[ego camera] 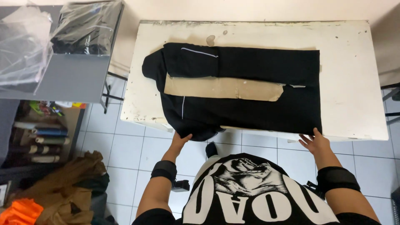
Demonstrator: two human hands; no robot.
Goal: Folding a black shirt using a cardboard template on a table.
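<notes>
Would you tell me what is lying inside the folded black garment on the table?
A flat brown cardboard sheet shows between the folded sides of the black garment on the white table. Its outer parts are covered by the fabric.

A clear plastic bag [85, 27] holding a folded black garment lies at the far right corner of the grey side table [71, 79]. More crumpled clear plastic wrapping [21, 46] lies along that table's left edge.
</notes>
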